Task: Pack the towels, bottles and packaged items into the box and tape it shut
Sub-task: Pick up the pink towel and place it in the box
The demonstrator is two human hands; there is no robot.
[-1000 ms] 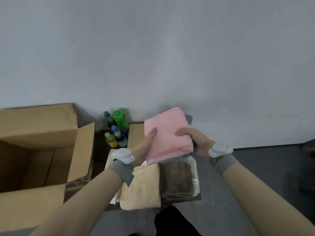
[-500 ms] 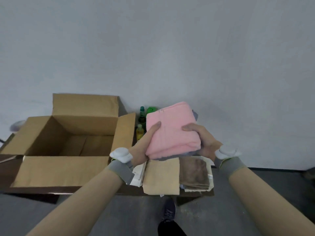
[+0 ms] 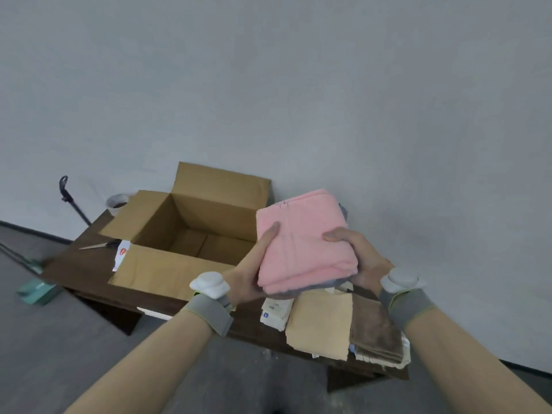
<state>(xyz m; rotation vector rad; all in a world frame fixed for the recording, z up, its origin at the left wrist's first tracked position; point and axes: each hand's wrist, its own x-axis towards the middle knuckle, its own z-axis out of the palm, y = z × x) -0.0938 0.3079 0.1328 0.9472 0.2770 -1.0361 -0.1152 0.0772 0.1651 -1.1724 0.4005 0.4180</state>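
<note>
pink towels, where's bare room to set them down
The box floor is bare between its walls. A table strip is free between the scissors and the near edge. Crowded: the right end, under tan towel, brown towel and packets.

The pink towel (image 3: pixel 304 243) hides most fingers of the left hand (image 3: pixel 248 274) and right hand (image 3: pixel 367 261); package (image 3: pixel 276 312) print below them is unreadable.

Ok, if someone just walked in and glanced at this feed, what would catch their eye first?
The folded pink towel stands out, gripped between the left hand and right hand at centre frame. Just left of it sits the open cardboard box, flaps open, nothing visible inside. Below the hands, a beige towel and a brown towel lie side by side at the near edge of the table.
</note>
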